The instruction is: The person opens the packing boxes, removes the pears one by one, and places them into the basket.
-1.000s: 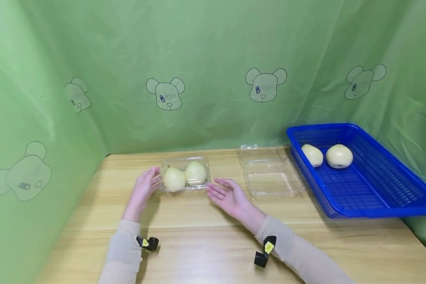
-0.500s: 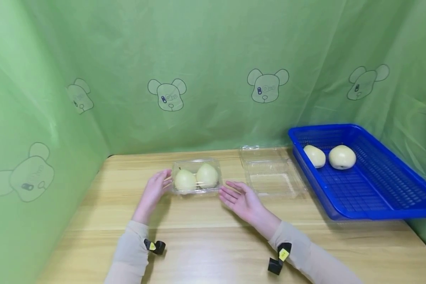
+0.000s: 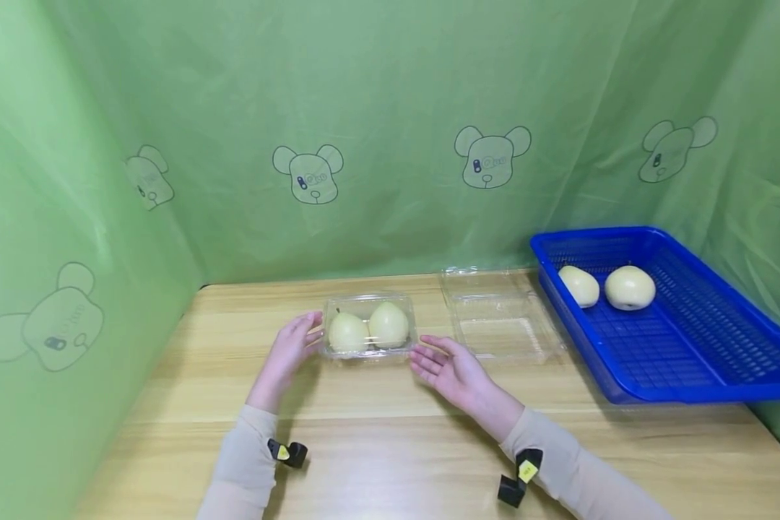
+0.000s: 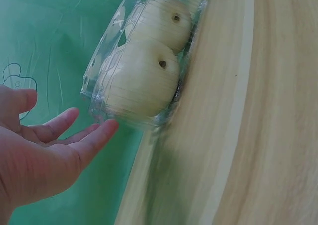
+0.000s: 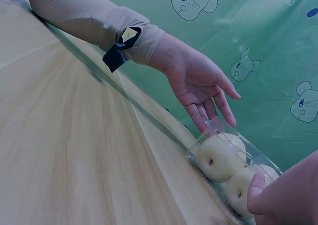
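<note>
A lidded clear plastic clamshell box (image 3: pixel 367 354) stands on the wooden table with two pale yellow pears, a left one (image 3: pixel 349 334) and a right one (image 3: pixel 388 325), inside. My left hand (image 3: pixel 291 347) has its fingertips at the box's left end, fingers fairly straight. At the opposite end, the extended fingers of my right hand (image 3: pixel 453 374) touch the lower right corner, palm turned up and inward. In the left wrist view, the fingers (image 4: pixel 99 135) reach to the near end of the box, not curled round it.
To the right lies a second clear clamshell box (image 3: pixel 500 336), lid raised, with no fruit in it. Beside it a blue plastic basket (image 3: pixel 679 393) holds two more pears (image 3: pixel 630 287). A green curtain (image 3: pixel 390 231) hangs behind the wooden table (image 3: pixel 377 448).
The box of pears has slid to the right along the table, with both hands moving along at its ends. The second box and the basket have stayed put.
</note>
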Demonstrator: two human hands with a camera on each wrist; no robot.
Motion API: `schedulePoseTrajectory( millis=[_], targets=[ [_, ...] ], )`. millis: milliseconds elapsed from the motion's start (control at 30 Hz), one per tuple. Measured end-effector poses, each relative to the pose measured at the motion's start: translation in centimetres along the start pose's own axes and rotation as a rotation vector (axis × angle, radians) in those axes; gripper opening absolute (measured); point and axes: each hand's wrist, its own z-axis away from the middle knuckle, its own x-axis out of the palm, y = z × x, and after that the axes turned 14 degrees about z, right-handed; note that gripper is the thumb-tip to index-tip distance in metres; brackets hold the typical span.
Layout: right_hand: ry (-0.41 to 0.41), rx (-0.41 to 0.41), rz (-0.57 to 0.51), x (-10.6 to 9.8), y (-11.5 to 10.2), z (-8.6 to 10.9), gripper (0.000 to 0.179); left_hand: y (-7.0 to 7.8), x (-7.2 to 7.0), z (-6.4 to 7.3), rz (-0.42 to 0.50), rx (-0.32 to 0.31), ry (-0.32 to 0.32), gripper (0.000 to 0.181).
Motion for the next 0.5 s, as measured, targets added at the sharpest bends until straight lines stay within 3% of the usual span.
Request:
schedulePoseTrajectory(
  millis=[267,500],
  targets=[
    [0.025,-0.038,0.102,0.27,-0.18,0.33,0.054,0.48,-0.53,-0.07,-0.057,-0.031,-0.014,0.053],
    [0.137,-0.094,0.099,0.77,-0.03,0.86,0.048,0.71,-1.01,0.28,-0.07,-0.045,-0.024,0.053]
  ],
)
